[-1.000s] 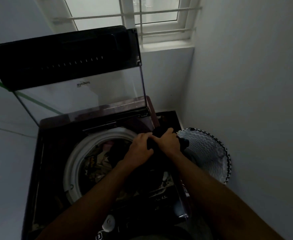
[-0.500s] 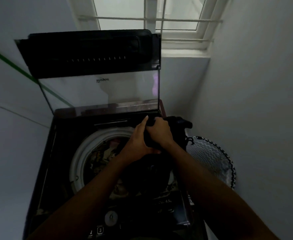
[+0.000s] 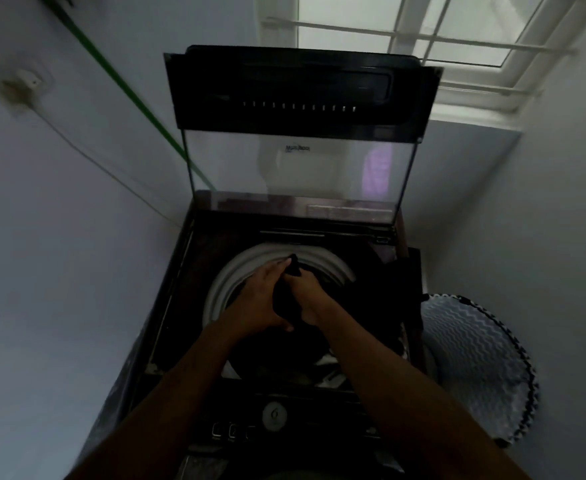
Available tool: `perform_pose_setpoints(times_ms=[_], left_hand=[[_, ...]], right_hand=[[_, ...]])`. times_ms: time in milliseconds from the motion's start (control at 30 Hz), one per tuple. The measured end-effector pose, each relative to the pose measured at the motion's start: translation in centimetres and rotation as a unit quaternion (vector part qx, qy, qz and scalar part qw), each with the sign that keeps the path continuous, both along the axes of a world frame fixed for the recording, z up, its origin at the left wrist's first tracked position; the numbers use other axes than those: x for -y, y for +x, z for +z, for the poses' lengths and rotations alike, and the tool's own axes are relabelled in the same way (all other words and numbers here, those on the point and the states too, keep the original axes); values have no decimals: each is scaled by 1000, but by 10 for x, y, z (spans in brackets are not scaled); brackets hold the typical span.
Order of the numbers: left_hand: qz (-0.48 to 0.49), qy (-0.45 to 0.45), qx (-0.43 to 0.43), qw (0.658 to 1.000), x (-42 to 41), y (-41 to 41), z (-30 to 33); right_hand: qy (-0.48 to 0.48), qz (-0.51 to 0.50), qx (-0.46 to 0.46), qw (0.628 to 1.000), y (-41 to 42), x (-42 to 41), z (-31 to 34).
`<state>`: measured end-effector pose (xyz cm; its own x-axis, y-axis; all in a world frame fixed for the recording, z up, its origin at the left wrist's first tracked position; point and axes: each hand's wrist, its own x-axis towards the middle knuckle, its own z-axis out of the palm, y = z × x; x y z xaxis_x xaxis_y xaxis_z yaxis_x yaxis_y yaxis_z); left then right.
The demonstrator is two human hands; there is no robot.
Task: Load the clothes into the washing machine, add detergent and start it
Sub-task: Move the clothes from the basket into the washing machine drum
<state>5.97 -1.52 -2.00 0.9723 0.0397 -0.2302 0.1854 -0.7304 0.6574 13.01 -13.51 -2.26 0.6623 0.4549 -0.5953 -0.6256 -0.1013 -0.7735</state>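
Here my left hand (image 3: 262, 299) and my right hand (image 3: 310, 299) meet over the mouth of the washing machine (image 3: 180, 306), both clutching one dark garment (image 3: 286, 303). The cloth runs up between my palms, and a small peak of it pokes out past my fingertips toward 12 o'clock. My left fingers wrap its near side, thumb pointing toward 5 o'clock; my right fingers curl round its other side. More of the dark fabric trails off toward 3 o'clock, draped across the machine's top edge (the light is too dim to say where it ends).

Beneath my hands sits the white drum rim (image 3: 229, 275), a pale ring visible mainly from 9 to 1 o'clock around them. What lies inside the drum is mostly hidden by my forearms and the shadow.

The lid (image 3: 298, 133) stands raised at 12 o'clock, its clear panel below a dark band. At 6 o'clock is the control panel (image 3: 274, 415), with a round knob and small buttons. Just beside the machine at 4 o'clock stands a laundry basket (image 3: 475, 362) with a zigzag pattern. A window (image 3: 405, 26) is at 1 o'clock.
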Motion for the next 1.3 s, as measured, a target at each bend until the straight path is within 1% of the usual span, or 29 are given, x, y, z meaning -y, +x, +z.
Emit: perform_pose_setpoints(times_ms=[33, 100, 200, 267, 300, 333, 367, 433, 467, 500, 567, 600, 633, 667, 767, 800, 833, 867, 900, 933, 1000, 1033, 1067, 1100, 1133, 1167, 1233, 1267, 1300], left_hand=[[-8, 0, -21, 1000, 0, -5, -6], [-19, -6, -57, 998, 0, -13, -20], [-2, -2, -62, 998, 0, -16, -33], [9, 12, -57, 998, 0, -12, -39], [8, 28, -61, 998, -1, -8, -42], [7, 45, -70, 997, -1, -4, -45], [7, 61, -79, 995, 0, -1, -47], [14, 81, -97, 992, 0, 6, -55], [21, 85, -102, 991, 1, 9, -59], [29, 86, -103, 991, 2, 11, -62], [51, 76, -103, 990, 3, 15, -67], [61, 70, -104, 990, 2, 16, -73], [63, 73, -98, 991, 2, 18, -78], [63, 72, -98, 991, -1, 19, -87], [83, 98, -140, 982, -6, 22, -100], [92, 125, -149, 977, -6, 21, -101], [98, 161, -142, 972, -4, 19, -98], [101, 195, -127, 967, -3, 19, -96], [117, 202, -104, 967, -3, 19, -92], [135, 183, -81, 970, -5, 20, -94], [175, 99, -29, 979, -10, 21, -94], [185, 58, -6, 981, -14, 22, -94], [192, 31, 12, 981, -18, 21, -94], [199, 14, 19, 980, -21, 19, -94], [209, 3, 17, 978, -25, 15, -94], [223, -11, 8, 975, -27, 10, -94], [233, -53, 5, 971, -31, -1, -96], [213, -77, 5, 974, -31, -6, -96], [178, -100, -5, 979, -31, -9, -98]], right_hand=[[-20, 18, -19, 999, -4, 3, -5], [-65, 34, -3, 997, -8, 7, -19], [-126, 30, 100, 986, -5, 9, -33], [-228, 70, 185, 953, 2, 9, -31], [-298, 86, 230, 922, 6, 12, -30], [-370, 91, 280, 881, 10, 17, -28], [-433, 73, 342, 831, 12, 24, -22], [-540, -16, 434, 721, 21, 41, -16], [-581, -59, 439, 683, 26, 52, -13], [-607, -96, 416, 670, 33, 64, -14], [-639, -128, 314, 690, 45, 90, -22], [-644, -119, 270, 706, 48, 101, -27], [-648, -97, 251, 713, 51, 111, -32], [-658, -64, 260, 704, 52, 117, -37], [-683, 32, 357, 637, 56, 110, -31], [-668, 35, 387, 635, 57, 99, -25], [-639, 29, 410, 651, 56, 85, -20], [-597, 25, 423, 681, 53, 70, -15], [-548, 27, 427, 718, 49, 54, -12], [-495, 36, 425, 757, 44, 36, -11], [-381, 102, 400, 827, 32, 3, -17], [-326, 160, 387, 847, 24, -9, -23], [-284, 228, 382, 849, 16, -21, -31], [-263, 279, 386, 839, 11, -28, -39], [-252, 298, 398, 830, 6, -32, -47], [-259, 293, 413, 822, 5, -33, -53], [-347, 269, 446, 780, 5, -31, -66], [-399, 285, 429, 759, 7, -28, -71], [-425, 316, 389, 753, 9, -25, -77]])
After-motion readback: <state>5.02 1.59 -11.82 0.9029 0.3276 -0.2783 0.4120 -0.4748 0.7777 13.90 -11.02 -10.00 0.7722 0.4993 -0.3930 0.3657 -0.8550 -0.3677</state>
